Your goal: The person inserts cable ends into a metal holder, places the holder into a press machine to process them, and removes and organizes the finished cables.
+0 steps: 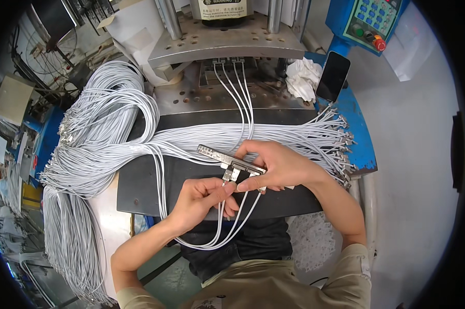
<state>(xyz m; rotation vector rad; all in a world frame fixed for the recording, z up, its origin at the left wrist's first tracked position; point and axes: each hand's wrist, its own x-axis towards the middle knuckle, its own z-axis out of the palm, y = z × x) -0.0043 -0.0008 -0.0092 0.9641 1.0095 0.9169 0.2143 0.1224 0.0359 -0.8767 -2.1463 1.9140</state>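
Observation:
Over the front of the black worktop, my right hand grips a slim metal mold insert, a bar with slots along it. My left hand is closed, thumb and fingers pinching a white cable just below its connector at the insert's edge. Several white cables hang from the insert and loop down toward my lap. Both thumbs almost meet at the connectors. The fingers partly hide how the connectors sit in the slots.
Ahead stands a press, with several cables running from its lower mold. A thick cable bundle crosses the worktop; more coils lie left. A phone, crumpled white cloth and control panel are at right.

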